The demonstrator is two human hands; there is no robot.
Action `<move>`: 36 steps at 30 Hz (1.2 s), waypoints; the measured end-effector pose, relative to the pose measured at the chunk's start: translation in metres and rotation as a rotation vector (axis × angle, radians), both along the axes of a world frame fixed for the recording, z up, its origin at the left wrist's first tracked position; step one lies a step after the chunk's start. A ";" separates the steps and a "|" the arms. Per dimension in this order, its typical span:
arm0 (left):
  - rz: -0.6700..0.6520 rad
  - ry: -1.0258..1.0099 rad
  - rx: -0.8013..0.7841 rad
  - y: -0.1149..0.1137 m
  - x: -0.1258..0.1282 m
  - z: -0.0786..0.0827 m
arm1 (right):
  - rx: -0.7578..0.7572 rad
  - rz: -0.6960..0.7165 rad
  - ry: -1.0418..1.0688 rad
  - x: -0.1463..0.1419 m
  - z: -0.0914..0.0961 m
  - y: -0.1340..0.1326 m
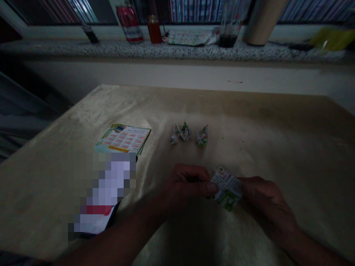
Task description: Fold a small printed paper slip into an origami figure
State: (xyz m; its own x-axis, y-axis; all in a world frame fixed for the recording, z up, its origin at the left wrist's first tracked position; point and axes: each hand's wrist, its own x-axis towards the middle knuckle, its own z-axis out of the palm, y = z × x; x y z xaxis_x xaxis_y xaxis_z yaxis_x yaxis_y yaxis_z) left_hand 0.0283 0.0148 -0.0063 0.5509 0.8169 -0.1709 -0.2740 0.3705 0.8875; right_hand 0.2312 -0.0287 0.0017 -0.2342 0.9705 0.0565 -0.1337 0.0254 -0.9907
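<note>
A small folded piece of printed paper (227, 187) is held between both hands just above the beige table (263, 129). My left hand (188, 183) pinches its left edge with curled fingers. My right hand (263, 203) grips its right side, fingers closed behind it. Three small folded paper figures (185, 132) stand in a row on the table a little beyond the hands.
A stack of printed sheets (123, 139) lies to the left on the table, with a blurred-out object (107, 192) nearer me. Behind the table, a speckled ledge (83, 48) carries a red can (129, 23), a small bottle (154, 29), a glass (229, 31) and a cylinder (263, 22).
</note>
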 end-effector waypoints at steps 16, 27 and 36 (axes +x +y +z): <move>-0.294 0.090 -0.019 -0.001 0.002 0.006 | 0.022 0.165 0.021 0.003 -0.001 0.009; 0.073 0.374 0.957 0.000 -0.014 0.017 | -0.102 -0.173 0.060 0.003 -0.012 0.005; 0.196 0.278 0.947 0.001 -0.015 0.013 | 0.217 -0.112 -0.116 0.010 -0.002 0.005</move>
